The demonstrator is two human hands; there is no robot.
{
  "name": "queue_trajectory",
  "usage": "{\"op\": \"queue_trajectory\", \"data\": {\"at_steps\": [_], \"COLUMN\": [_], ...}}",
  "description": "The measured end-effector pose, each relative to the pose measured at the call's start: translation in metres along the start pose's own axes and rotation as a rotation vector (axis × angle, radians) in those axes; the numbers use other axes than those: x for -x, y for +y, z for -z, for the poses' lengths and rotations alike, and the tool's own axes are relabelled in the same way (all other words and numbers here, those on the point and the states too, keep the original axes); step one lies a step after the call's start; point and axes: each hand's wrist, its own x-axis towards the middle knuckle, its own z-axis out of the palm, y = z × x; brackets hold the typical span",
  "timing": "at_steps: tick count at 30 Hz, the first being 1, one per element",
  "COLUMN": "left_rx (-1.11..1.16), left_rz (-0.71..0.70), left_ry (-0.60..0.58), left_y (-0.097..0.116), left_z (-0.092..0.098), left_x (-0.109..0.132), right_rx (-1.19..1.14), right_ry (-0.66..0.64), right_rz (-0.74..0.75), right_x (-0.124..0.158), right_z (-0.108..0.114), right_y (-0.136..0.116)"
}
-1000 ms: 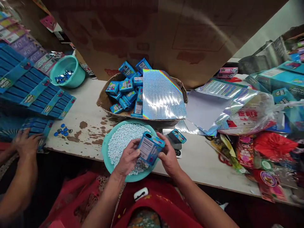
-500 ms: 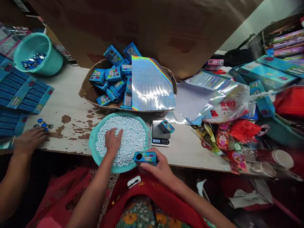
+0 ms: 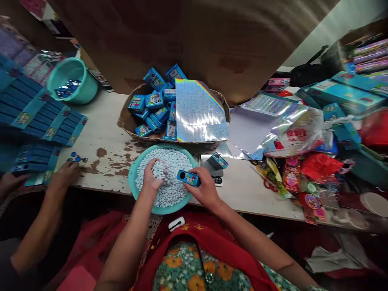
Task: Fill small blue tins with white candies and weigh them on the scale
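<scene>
My left hand [image 3: 149,178] is cupped around a handful of small white candies [image 3: 159,169], above the turquoise basin [image 3: 132,193] of similar candies [image 3: 172,198]. In my right hand [image 3: 206,186] is a small blue candy box [image 3: 188,178], gripped at the basin's right side. A dark round hole shows at the box's left end, which faces my left hand. Behind my right hand, another blue box [image 3: 219,160] lies tilted on a small digital scale [image 3: 209,163], whose display is partly covered.
A cardboard carton [image 3: 124,121] holds several blue boxes under a shiny holographic sheet [image 3: 200,113]. At left are a turquoise bucket [image 3: 87,87], stacked blue boxes [image 3: 45,113] and a co-worker's hand [image 3: 65,173] near small blue discs [image 3: 78,158]. Wrapped packets [image 3: 292,173] clutter the right.
My left hand has come up from the candies with a handful. My right hand has raised the blue box beside it. The view has shifted left.
</scene>
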Motion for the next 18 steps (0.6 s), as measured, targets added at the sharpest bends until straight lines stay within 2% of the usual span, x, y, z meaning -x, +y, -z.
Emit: {"op": "queue_trajectory", "data": {"at_steps": [2,5,8,11,15,18], "left_rx": [0.083,0.150,0.124,0.059,-0.033,-0.075], "left_rz": [-0.033,-0.199,-0.382,-0.496,-0.512,-0.527], "left_ry": [-0.085,-0.176,-0.132,-0.054,0.026,-0.002], "left_y": [0.007,0.011,0.012,0.014,0.016,0.017], "left_z": [-0.014,-0.032,-0.042,-0.045,-0.048,-0.053], "left_x": [0.015,0.031,0.036,0.035,0.035,0.037], "right_rx": [0.096,0.214,0.267,0.267,0.234,0.169], "right_ry": [-0.022,-0.092,-0.128,-0.156,-0.184,-0.166], "right_rz": [0.049,0.095,0.110,0.117,0.117,0.117], "right_x": [-0.010,-0.025,-0.035,-0.039,-0.041,-0.043], "right_z": [-0.008,-0.021,-0.029,-0.032,-0.034,-0.034], "right_y": [-0.001,-0.008,-0.018,-0.024,-0.024,-0.022]}}
